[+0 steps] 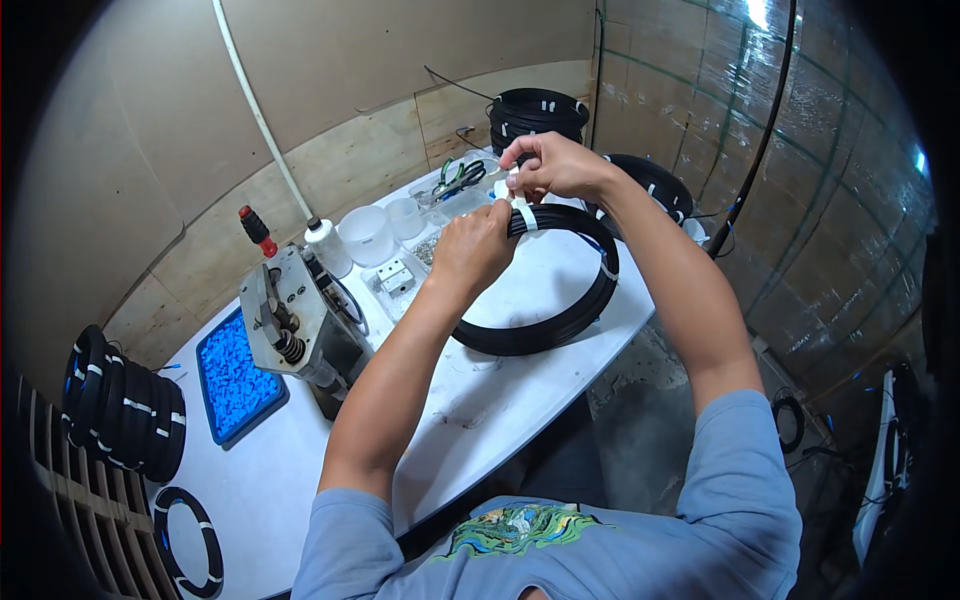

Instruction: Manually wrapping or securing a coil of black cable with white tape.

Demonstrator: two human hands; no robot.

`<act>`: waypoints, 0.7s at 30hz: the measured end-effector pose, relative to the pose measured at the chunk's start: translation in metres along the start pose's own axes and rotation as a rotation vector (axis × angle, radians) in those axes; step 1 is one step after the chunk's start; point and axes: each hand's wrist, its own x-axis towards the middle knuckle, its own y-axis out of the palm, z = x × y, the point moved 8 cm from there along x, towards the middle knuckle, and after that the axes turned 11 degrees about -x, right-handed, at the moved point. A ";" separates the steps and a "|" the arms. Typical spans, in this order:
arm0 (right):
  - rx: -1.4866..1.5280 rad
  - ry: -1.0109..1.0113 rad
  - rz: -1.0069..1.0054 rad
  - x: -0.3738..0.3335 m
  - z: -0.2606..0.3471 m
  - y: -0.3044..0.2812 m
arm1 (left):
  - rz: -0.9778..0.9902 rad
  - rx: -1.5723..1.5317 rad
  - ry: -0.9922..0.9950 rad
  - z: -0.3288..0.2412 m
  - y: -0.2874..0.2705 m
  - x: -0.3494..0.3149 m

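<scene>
A black cable coil [535, 341] stands tilted over the white table, its lower edge close to the tabletop. My left hand [473, 246] is closed on the coil's upper left part. A band of white tape [529, 216] wraps the coil just beside those fingers, and another white band sits on its right side. Above the coil, my right hand [560, 166] pinches a white strip, apparently tape, near my left fingertips. Where the strip meets the coil is partly hidden by my fingers.
On the white table [470, 410] are a metal press [310, 315], a tray of blue pieces [238, 365], a white bottle [327, 246] and a plastic tub [367, 235]. More coils [125, 410] are stacked at left; others [540, 115] stand at the back. A smaller coil [208, 545] lies front left.
</scene>
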 end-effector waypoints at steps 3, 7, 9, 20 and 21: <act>-0.030 -0.036 -0.027 0.006 -0.001 -0.002 | 0.005 0.005 -0.003 0.000 0.000 0.000; 0.026 -0.091 -0.047 0.000 0.005 -0.007 | 0.004 -0.007 0.006 -0.002 0.002 0.002; 0.009 -0.117 -0.053 -0.006 0.015 -0.007 | 0.002 -0.007 0.004 0.000 0.003 0.003; -0.238 -0.384 -0.754 -0.156 0.020 0.059 | 0.001 -0.019 0.000 0.016 0.005 0.003; -0.272 -0.372 -0.810 -0.171 0.000 0.072 | 0.008 -0.033 0.009 0.012 0.006 0.006</act>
